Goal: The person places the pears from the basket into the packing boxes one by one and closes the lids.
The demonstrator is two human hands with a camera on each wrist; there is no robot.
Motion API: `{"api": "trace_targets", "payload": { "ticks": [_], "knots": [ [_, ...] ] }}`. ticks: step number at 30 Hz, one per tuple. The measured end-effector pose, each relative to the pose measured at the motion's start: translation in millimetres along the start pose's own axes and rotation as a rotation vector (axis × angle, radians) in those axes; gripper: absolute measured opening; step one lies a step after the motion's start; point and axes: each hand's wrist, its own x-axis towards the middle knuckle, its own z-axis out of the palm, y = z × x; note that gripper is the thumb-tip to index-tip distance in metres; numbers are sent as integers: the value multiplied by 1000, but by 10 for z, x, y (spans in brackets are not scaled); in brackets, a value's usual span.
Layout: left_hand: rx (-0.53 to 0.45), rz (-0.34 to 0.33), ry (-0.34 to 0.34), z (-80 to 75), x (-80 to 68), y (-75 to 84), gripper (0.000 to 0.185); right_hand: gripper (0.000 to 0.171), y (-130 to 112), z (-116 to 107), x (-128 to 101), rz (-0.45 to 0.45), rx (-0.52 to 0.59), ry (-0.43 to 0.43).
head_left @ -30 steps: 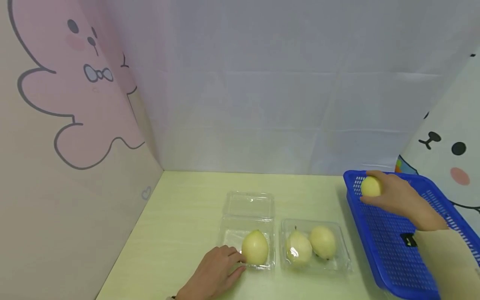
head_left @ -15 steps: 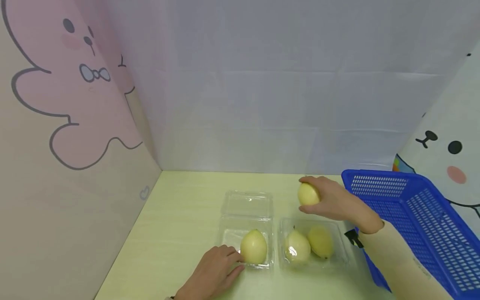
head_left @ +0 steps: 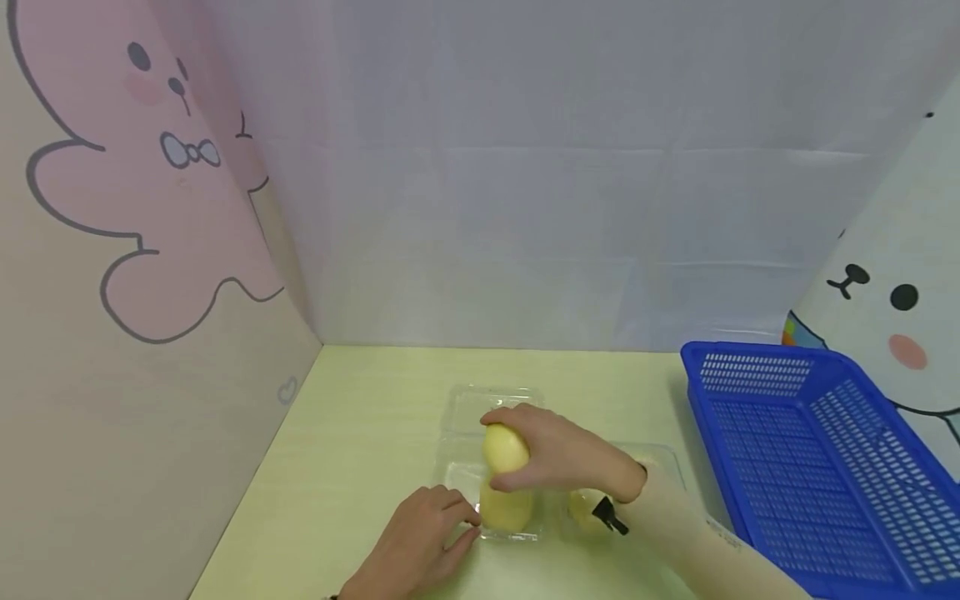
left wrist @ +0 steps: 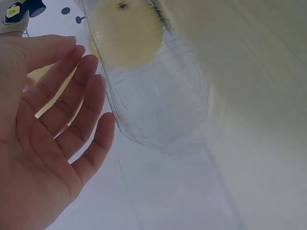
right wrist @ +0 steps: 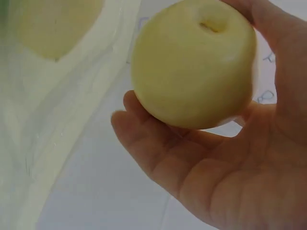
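Pale green table (head_left: pixel 360 433), grey backdrop (head_left: pixel 525 208), cartoon-printed side walls (head_left: pixel 112 250).

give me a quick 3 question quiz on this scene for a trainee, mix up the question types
1. True or false: the right hand holds a pale yellow pear above the clear box that already has a pear in it.
2. Which hand rests at that clear box's near left corner: A) left hand, B) right hand, C) neither?
3. Fill the blank: the blue basket at the right holds ____ pears in view.

Key
1. True; the right wrist view shows the fingers curled under the fruit.
2. A; its fingers lie straight beside the box wall.
3. No.
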Motion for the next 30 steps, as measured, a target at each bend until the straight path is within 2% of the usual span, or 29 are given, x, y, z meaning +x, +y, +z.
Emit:
{"api": "trace_targets", "payload": {
  "ticks": [4, 8, 15, 20, 24, 30],
  "knots": [
    [-18, 44, 71, -9, 9, -7, 19, 69, -33, 204, 113, 18, 15, -16],
    [-50, 63, 86, -22, 2, 3, 19, 70, -43, 369, 192, 38, 25, -38],
    [-4, -28, 24, -70, -46, -22, 17, 74, -79, 508, 306, 64, -5, -10],
    [-5, -67, -56, -93, -64, -38, 11, 74, -46, 600, 380, 92, -31, -48],
    [-16, -72, -106, -114, -53, -38, 9, 72, -20, 672, 405, 103, -81, -60],
    [19, -47, -112, -136, -53, -40, 8, 74, -32, 748, 422, 92, -168, -37]
  ]
}}
